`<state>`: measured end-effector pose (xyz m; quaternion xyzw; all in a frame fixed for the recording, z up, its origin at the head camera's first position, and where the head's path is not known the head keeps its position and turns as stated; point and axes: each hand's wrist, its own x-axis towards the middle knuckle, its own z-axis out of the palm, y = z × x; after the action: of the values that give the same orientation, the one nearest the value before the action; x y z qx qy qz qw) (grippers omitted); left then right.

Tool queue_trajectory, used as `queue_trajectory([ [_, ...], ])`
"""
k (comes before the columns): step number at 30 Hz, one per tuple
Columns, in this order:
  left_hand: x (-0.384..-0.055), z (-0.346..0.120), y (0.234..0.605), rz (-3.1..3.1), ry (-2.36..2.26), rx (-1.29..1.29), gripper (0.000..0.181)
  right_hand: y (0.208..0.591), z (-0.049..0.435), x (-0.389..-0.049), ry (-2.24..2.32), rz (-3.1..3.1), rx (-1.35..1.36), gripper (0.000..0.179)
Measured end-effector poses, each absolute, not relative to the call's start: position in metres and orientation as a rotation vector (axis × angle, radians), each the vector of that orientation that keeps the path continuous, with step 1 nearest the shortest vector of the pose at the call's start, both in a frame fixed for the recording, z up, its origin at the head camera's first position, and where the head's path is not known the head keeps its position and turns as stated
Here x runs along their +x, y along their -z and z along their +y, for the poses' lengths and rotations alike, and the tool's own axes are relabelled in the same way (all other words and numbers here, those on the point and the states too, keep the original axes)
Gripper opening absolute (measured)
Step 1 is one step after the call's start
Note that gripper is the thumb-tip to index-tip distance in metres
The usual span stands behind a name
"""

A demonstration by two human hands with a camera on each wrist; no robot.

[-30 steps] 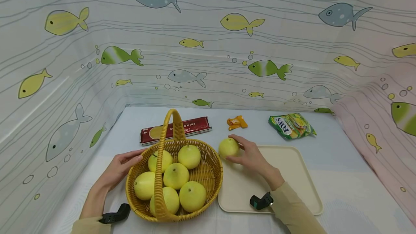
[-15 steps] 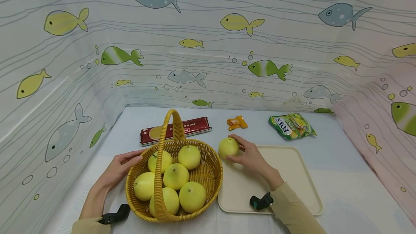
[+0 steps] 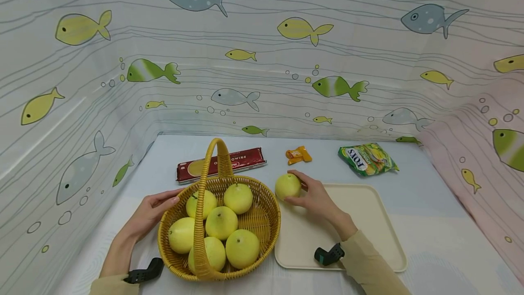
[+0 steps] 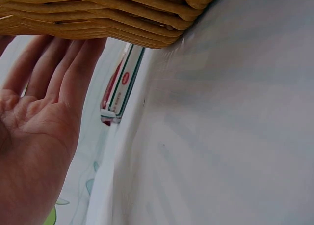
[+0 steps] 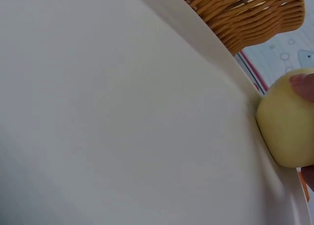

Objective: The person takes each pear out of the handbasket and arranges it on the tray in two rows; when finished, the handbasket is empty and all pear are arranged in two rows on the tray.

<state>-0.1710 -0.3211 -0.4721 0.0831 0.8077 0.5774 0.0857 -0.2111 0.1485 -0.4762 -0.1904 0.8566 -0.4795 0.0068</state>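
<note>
A wicker basket (image 3: 262,222) with a tall handle holds several round yellow-green pears (image 3: 221,222). My left hand (image 3: 149,211) rests against the basket's left side, its fingers stretched out along the wicker. In the left wrist view those fingertips disappear behind the basket wall (image 4: 98,14). My right hand (image 3: 317,197) holds another pear (image 3: 286,187) between thumb and fingers at the far left corner of the cream tray (image 3: 348,226). In the right wrist view this pear (image 5: 284,122) sits at the tray's raised edge, with only parts of the fingers showing.
Behind the basket lies a dark red biscuit pack (image 3: 245,158), partly covered by the handle. A small orange packet (image 3: 299,154) lies beyond the tray, and a green Fox's bag (image 3: 367,159) is at the back right. Fish-patterned sheeting (image 3: 245,117) walls the table.
</note>
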Motion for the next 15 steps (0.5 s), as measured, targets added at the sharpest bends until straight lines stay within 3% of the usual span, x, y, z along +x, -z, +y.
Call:
queue_trajectory([
  [15, -0.171, -0.32, 0.471, 2.416, -1.713, 0.249, 0.05, 0.465, 0.153, -0.211, 1.57, 2.631, -0.575, 0.08],
])
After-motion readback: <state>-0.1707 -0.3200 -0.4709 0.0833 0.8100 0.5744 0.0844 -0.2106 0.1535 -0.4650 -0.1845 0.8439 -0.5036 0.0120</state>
